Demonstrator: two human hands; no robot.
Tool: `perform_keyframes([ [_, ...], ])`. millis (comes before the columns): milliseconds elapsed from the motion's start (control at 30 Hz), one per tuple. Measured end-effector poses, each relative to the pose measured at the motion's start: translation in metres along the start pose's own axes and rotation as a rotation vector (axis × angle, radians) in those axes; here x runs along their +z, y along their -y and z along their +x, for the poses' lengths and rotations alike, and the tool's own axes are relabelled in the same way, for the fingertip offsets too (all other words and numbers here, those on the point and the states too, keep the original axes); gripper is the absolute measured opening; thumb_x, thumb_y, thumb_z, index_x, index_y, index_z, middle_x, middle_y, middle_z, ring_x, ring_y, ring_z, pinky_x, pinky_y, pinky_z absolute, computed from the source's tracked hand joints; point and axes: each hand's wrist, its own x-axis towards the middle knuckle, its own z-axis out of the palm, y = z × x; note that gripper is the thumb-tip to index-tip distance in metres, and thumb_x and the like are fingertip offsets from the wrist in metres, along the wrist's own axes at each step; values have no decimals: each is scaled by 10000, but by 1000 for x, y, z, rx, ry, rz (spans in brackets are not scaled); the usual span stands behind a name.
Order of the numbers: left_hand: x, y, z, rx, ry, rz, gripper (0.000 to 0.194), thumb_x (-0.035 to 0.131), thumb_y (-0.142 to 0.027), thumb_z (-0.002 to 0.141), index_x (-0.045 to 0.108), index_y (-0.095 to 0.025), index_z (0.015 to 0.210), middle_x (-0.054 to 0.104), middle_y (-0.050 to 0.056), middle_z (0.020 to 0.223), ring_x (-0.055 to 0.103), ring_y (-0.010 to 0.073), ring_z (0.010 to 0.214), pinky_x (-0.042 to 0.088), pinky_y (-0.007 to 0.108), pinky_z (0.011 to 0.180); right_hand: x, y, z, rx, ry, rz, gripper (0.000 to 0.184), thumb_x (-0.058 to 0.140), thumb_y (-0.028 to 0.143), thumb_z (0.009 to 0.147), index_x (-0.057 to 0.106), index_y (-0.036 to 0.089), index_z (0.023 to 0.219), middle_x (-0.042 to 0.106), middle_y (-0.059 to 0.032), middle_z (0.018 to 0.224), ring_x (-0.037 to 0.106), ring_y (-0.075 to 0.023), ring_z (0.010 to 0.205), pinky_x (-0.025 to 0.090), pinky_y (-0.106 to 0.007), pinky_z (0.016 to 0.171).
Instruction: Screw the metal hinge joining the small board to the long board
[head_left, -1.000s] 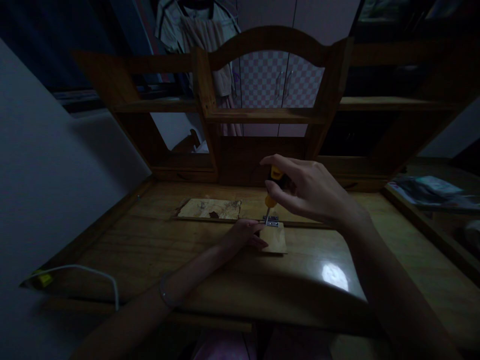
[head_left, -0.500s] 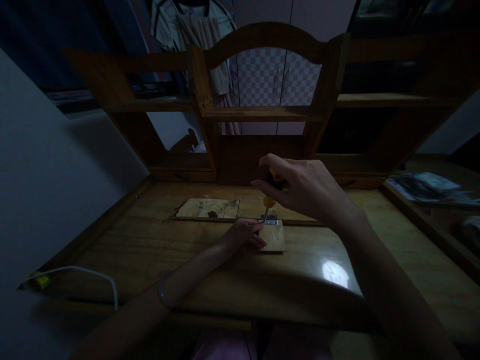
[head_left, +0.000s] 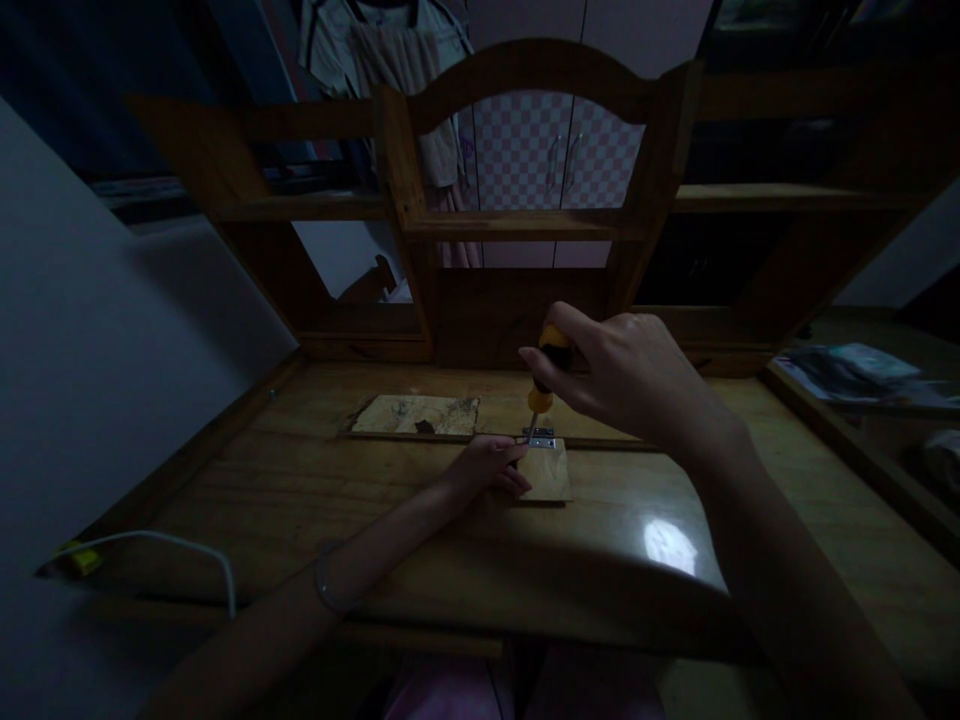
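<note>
My right hand is closed round the yellow and black handle of a screwdriver, which leans slightly, tip down. Its tip meets the left part of a small metal hinge. The hinge lies across the back edge of a small wooden board and a longer wooden strip behind it. My left hand rests on the left side of the small board, with thumb and forefinger close together at the screwdriver tip. Whatever those fingertips pinch, perhaps a screw, is too small to make out.
A stained, rough-edged piece of wood lies left of the hinge on the wooden desk. A wooden shelf unit rises at the back. A white cable and a yellow object are at the left edge.
My right hand has turned and tightened its fingers round the screwdriver handle, shifting slightly to the right. My left hand, the hinge and the board stay in place.
</note>
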Motion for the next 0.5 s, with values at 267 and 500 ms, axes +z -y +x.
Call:
perform_keyframes([
  [267,1,-2,-3,26,19,45,286,590,-319,906,526,-40,911,559,64,746,621,155,627,502,232,553,-5,2,1,-12,33,118,518,277,650,894,502,198,1010,634,5,940,592,-145,787,292,-272,632],
  [500,3,-4,-4,-14,-12,58,233,570,-273,910,516,-47,894,544,54,717,619,161,612,492,239,536,-4,1,-1,-98,77,325,544,363,408,922,359,256,1445,553,49,1285,572,-85,1056,407,-233,845],
])
